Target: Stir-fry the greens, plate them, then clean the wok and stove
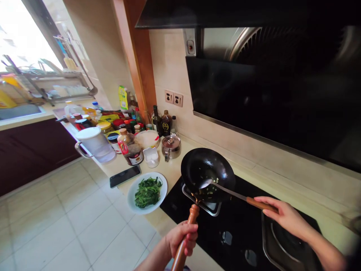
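Note:
My left hand (180, 238) is wrapped round the wooden handle (188, 231) of a black wok (207, 172), which is tilted up toward the white plate. My right hand (282, 214) grips the wooden end of a metal spatula (222, 188) whose blade rests inside the wok among a few green bits. A white plate of cooked greens (147, 192) sits on the counter just left of the wok.
The black glass stove (234, 229) has a second burner (282, 244) under my right arm. A phone (125, 175), oil bottle (130, 147), small lidded pot (171, 146), white pitcher (94, 144) and several jars crowd the counter. A range hood (267, 86) hangs close above.

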### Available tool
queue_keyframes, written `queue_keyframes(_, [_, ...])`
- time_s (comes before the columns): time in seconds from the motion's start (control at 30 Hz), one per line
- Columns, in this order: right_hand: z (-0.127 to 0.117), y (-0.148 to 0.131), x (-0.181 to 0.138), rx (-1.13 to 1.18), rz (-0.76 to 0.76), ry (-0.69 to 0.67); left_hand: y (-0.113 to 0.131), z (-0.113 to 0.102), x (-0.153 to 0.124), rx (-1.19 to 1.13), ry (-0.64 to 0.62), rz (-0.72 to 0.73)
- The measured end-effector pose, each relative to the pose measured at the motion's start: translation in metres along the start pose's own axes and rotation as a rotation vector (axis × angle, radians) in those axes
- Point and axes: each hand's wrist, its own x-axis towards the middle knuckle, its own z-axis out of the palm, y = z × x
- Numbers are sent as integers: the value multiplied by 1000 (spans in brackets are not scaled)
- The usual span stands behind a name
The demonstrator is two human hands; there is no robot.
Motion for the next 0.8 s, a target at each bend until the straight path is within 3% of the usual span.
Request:
queue_keyframes(0.07, [-1, 2, 3, 78, 2, -12, 1, 0, 0, 35, 9, 25])
queue_keyframes(0.2, [18, 0, 11, 134, -36, -32, -3, -1, -16, 169, 59, 105])
queue_keyframes(0.33, [34, -10, 14, 89, -106, -2, -13, -2, -56, 216, 153, 249])
queue_keyframes(0.47, [52, -38, 19, 41, -186, 38, -20, -10, -106, 237, 243, 381])
queue_keyframes(0.6, [88, -78, 36, 70, -303, 32, -26, -23, -156, 273, 377, 499])
queue_keyframes(0.8, [160, -133, 68, 140, -427, -28, -30, -27, -220, 371, 681, 586])
